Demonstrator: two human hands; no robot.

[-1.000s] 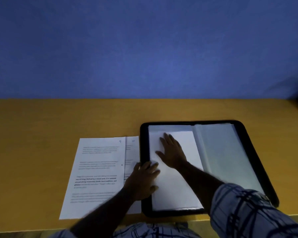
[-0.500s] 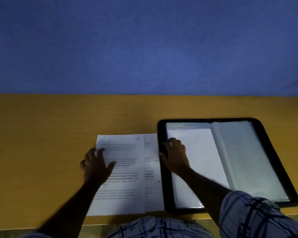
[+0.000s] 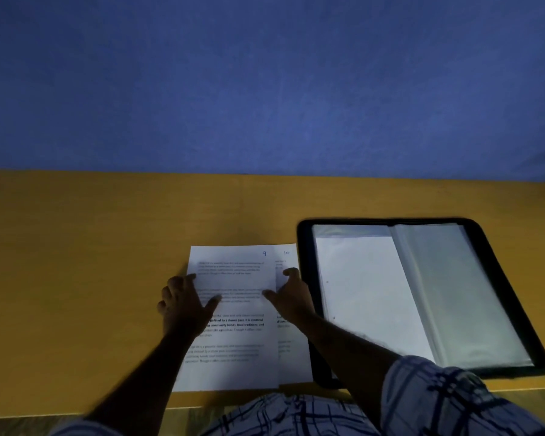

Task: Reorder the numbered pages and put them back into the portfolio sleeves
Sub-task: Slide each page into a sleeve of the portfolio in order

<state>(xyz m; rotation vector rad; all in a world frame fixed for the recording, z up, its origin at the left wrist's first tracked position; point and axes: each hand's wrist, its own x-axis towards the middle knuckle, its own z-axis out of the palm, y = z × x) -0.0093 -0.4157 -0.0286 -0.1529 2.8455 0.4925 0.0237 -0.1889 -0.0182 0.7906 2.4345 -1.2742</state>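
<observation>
Two printed pages lie on the yellow table left of the portfolio. Page 9 (image 3: 233,341) is on top, and page 10 (image 3: 291,357) sticks out from under its right side. My left hand (image 3: 183,306) is at page 9's left edge, thumb on the sheet and fingers curled at the edge. My right hand (image 3: 291,297) holds page 9's right edge, thumb on top and fingers curled over page 10. The black portfolio (image 3: 306,247) lies open at the right. A white page (image 3: 359,294) fills its left sleeve, and clear sleeves (image 3: 469,294) are stacked on its right half.
The yellow table (image 3: 107,247) runs along a blue wall (image 3: 265,89). Its front edge passes just below the pages. My checked sleeve (image 3: 447,401) covers the portfolio's near corner.
My right hand left the portfolio's left sleeve and moved left onto page 9's right edge. My left hand stayed at the page's left edge and its fingers curled. The view shifted left.
</observation>
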